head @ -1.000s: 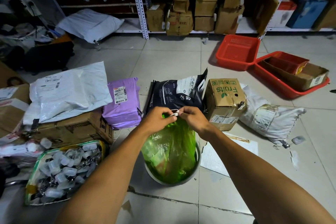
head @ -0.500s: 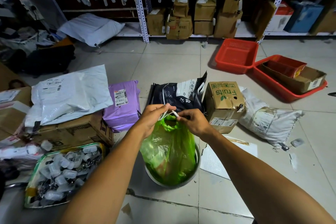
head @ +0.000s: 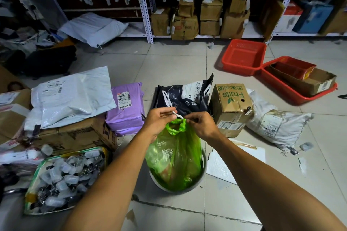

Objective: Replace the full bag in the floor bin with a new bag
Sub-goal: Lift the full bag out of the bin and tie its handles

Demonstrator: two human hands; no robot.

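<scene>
A full green bag (head: 175,157) stands in the round pale floor bin (head: 203,167), its gathered neck bunched just above the rim. A thin white drawstring (head: 178,115) runs across the top of the neck. My left hand (head: 159,120) pinches the string's left end. My right hand (head: 200,124) pinches its right end, close against the bag's neck. Both hands sit directly above the bin, a short gap between them. No new bag can be seen.
Parcels crowd the floor behind the bin: a purple parcel (head: 126,108), a dark pet-food bag (head: 185,95), a "Fruits" carton (head: 231,107), white mailers (head: 69,97). A tray of small clear boxes (head: 63,178) lies at left. Red baskets (head: 244,58) sit right; shelving runs along the back.
My hands have drawn slightly apart, stretching the white drawstring out between them. The bag's neck has bunched tighter and now shows below the string.
</scene>
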